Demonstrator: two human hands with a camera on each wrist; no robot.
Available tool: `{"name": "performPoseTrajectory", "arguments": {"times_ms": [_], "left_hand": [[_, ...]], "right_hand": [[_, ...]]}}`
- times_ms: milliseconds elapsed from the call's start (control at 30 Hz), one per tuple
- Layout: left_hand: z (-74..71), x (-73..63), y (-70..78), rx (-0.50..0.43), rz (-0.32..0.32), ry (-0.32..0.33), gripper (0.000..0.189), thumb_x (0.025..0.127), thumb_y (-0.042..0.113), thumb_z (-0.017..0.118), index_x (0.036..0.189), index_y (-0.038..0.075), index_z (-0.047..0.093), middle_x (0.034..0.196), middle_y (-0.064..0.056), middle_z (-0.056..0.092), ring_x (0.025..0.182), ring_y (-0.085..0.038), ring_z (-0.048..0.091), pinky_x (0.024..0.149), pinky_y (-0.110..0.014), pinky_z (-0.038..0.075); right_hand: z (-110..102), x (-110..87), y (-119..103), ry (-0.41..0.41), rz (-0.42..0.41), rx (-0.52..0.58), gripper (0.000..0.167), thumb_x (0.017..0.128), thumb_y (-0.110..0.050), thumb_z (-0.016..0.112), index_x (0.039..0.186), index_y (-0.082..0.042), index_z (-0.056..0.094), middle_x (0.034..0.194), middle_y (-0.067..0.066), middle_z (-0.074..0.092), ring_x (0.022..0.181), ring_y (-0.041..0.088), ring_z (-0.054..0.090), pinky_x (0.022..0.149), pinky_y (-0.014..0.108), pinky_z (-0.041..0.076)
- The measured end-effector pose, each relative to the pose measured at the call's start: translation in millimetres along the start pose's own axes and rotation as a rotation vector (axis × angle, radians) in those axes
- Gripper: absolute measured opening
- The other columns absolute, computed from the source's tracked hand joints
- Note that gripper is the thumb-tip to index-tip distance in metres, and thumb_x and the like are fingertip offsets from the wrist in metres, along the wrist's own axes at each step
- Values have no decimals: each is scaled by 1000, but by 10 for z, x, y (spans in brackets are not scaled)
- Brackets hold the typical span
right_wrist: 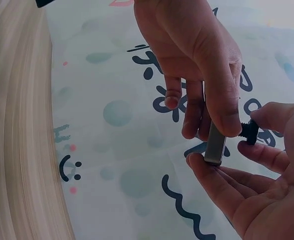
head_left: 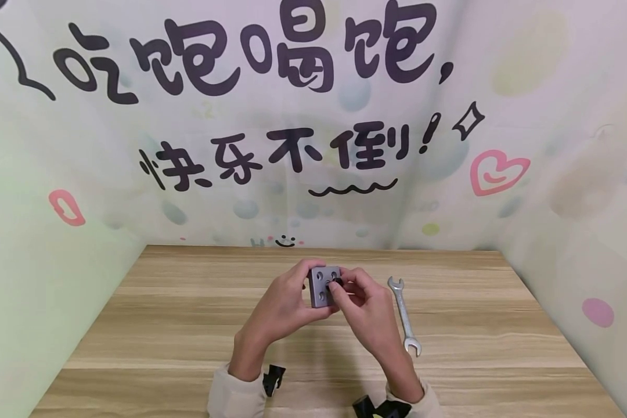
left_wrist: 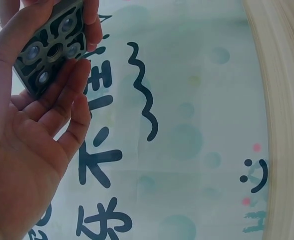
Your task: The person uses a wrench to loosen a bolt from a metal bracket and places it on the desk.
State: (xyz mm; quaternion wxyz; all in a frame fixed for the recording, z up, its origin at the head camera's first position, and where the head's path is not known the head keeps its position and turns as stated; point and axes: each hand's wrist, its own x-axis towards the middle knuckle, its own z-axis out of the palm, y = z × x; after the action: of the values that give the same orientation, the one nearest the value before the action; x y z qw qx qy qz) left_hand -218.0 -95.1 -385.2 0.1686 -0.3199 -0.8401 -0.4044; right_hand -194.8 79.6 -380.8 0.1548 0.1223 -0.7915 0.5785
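Above the wooden table, my left hand (head_left: 284, 299) grips a small square grey metal plate (head_left: 319, 295) by its edges, thumb along one side. Round holes sit near the plate's corners. The left wrist view shows its ribbed back (left_wrist: 42, 47) with a larger threaded hole in the middle. My right hand (head_left: 371, 313) pinches a short black bolt (right_wrist: 251, 132) between thumb and finger, its threaded end toward the plate's face. In the right wrist view the plate (right_wrist: 215, 147) is seen edge-on, and other right-hand fingers (right_wrist: 206, 175) reach its lower edge.
An open-ended wrench (head_left: 404, 316) lies on the wooden table (head_left: 177, 325), just right of my right hand. Behind the table hangs a printed cloth (head_left: 287, 215) with large dark characters. Black straps (head_left: 274, 380) circle both sleeved wrists.
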Motion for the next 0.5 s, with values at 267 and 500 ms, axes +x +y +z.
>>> {"name": "performPoseTrajectory", "arguments": {"times_ms": [267, 500], "left_hand": [[1, -3, -5, -10, 11, 12, 70, 72, 19, 90, 128, 2, 52, 107, -7, 67, 85, -13, 63, 71, -25, 54], [-5, 1, 0, -2, 15, 19, 70, 71, 19, 90, 127, 2, 52, 107, -8, 67, 85, -14, 63, 71, -26, 54]], "right_hand": [[-6, 4, 0, -10, -13, -19, 6, 91, -8, 71, 96, -7, 67, 118, 15, 70, 92, 20, 71, 77, 29, 58], [-12, -4, -1, -24, -30, -42, 11, 91, -6, 69, 101, -8, 69, 120, 15, 69, 93, 22, 71, 77, 31, 59]]}}
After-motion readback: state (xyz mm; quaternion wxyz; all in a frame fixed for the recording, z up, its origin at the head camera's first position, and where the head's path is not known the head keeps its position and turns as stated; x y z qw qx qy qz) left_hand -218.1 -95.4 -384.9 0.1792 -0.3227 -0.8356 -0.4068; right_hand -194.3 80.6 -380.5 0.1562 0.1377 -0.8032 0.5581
